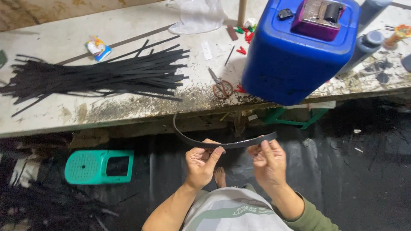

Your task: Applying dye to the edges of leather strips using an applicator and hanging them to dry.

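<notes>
The left hand (pixel 201 161) is closed in a pinch on a black strip (pixel 222 143), thumb over the top and fingers curled beneath. The right hand (pixel 267 160) grips the same strip further along, fingertips pressed together on it just beside the left hand. The strip runs level between the two hands, sticks out a little past the right hand, and beyond the left hand it bends upward in a curve toward the edge of the worktop (pixel 128 113).

Above both hands lies the worn, stained worktop. Up and to the left of the left hand a loose heap of black strips (pixel 98 75) is spread across it. Almost straight above the hands rest small scissors (pixel 221 87) with reddish handles. Up and to the right of the right hand stands a big blue jerrycan (pixel 299 51), with a purple box (pixel 317 19) on its top. Further off, above the heap, lies a small bright wrapper (pixel 98 48).

Left of the left hand, down on the dark floor, a green plastic stool (pixel 99 166) lies on its side. A bare foot (pixel 220 176) shows between the two wrists, below the hands
</notes>
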